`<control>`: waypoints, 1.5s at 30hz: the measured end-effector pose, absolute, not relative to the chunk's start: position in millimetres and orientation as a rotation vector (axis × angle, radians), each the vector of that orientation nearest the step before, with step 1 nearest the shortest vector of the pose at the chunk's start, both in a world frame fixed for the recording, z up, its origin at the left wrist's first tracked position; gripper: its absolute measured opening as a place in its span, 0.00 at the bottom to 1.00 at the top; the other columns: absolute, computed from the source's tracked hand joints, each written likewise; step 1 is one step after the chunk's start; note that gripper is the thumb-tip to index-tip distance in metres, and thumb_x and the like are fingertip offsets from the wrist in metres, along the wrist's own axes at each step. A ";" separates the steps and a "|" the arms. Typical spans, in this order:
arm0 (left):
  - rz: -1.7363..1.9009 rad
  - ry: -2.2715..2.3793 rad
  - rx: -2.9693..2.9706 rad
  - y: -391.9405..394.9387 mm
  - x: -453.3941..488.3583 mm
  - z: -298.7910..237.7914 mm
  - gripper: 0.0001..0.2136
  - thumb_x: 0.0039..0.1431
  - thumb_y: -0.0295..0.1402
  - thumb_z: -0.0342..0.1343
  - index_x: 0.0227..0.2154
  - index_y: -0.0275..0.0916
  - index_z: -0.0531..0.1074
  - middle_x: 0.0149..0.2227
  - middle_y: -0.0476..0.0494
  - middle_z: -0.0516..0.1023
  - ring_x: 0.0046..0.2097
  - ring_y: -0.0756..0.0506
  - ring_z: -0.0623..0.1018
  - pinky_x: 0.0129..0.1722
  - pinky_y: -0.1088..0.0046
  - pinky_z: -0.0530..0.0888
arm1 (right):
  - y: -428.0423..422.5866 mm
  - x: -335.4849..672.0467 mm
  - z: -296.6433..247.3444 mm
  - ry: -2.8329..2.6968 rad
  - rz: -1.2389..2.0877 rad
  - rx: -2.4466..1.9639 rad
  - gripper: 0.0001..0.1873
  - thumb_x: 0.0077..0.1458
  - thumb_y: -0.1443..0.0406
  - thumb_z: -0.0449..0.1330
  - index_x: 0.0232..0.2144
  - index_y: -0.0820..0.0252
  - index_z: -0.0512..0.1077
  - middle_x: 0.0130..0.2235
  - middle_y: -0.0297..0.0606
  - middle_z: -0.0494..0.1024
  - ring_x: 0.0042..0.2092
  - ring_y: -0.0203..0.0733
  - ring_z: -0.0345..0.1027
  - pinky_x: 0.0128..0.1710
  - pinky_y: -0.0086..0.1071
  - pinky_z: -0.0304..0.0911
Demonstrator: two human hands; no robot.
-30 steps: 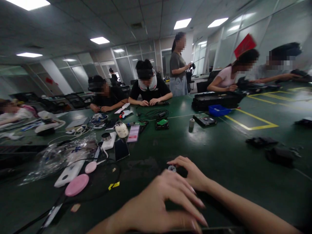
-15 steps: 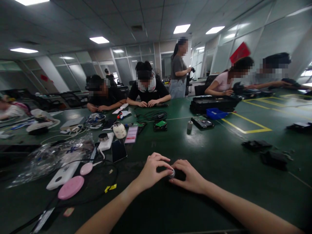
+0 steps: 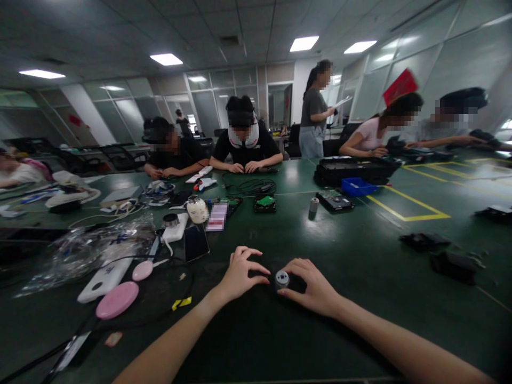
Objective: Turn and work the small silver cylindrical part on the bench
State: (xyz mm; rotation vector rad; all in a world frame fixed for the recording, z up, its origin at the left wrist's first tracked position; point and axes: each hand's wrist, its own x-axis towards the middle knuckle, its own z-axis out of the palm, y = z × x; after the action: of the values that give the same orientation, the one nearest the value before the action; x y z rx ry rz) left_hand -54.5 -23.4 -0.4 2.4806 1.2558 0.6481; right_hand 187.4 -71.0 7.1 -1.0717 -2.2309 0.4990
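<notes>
A small dark device with a round silver cap (image 3: 282,278) lies on the green table (image 3: 360,256) in front of me. My right hand (image 3: 314,285) curls around its right side, thumb and fingers gripping it. My left hand (image 3: 239,272) rests just left of it, fingers bent and pressed on the device's dark left part. Both forearms reach in from the bottom edge.
A pink disc (image 3: 117,300), a white gadget (image 3: 104,276), a phone (image 3: 196,241), cables and a plastic bag (image 3: 84,250) lie to the left. Black parts (image 3: 452,262) sit at right. Circuit boards (image 3: 265,203), a blue tray (image 3: 356,186) and several seated people are across the table.
My left hand drew back from close to the camera and settled beside the device. The silver cap now shows between my hands. The standing person at the back shifted right.
</notes>
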 end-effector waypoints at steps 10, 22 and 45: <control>0.803 1.272 2.389 -31.4 -43.9 11.3 0.03 0.52 0.40 0.65 0.29 0.50 0.80 0.46 0.49 0.77 0.54 0.38 0.66 0.52 0.52 0.62 | -75.8 187.3 13.8 -2.248 0.583 -1.098 0.16 0.55 0.57 0.63 0.44 0.54 0.71 0.44 0.37 0.74 0.46 0.45 0.67 0.47 0.38 0.60; 0.982 1.041 2.254 -60.6 -15.3 27.2 0.03 0.59 0.35 0.60 0.34 0.45 0.77 0.38 0.51 0.82 0.42 0.44 0.77 0.47 0.63 0.65 | -76.9 186.3 7.9 -2.245 0.589 -1.060 0.14 0.55 0.58 0.63 0.42 0.57 0.71 0.40 0.37 0.74 0.42 0.43 0.67 0.44 0.36 0.62; 1.188 1.084 2.213 -46.8 -26.0 27.8 0.02 0.53 0.34 0.65 0.31 0.47 0.81 0.38 0.46 0.79 0.50 0.40 0.69 0.53 0.57 0.66 | -78.8 183.6 11.0 -2.246 0.620 -1.081 0.16 0.55 0.57 0.62 0.44 0.57 0.70 0.43 0.39 0.75 0.44 0.45 0.67 0.47 0.39 0.62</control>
State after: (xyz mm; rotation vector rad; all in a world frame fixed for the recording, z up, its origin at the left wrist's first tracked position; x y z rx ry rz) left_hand -26.0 -46.8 27.8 2.2129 1.0845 1.1885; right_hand 183.6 -78.8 11.0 -1.0807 -2.2465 0.6205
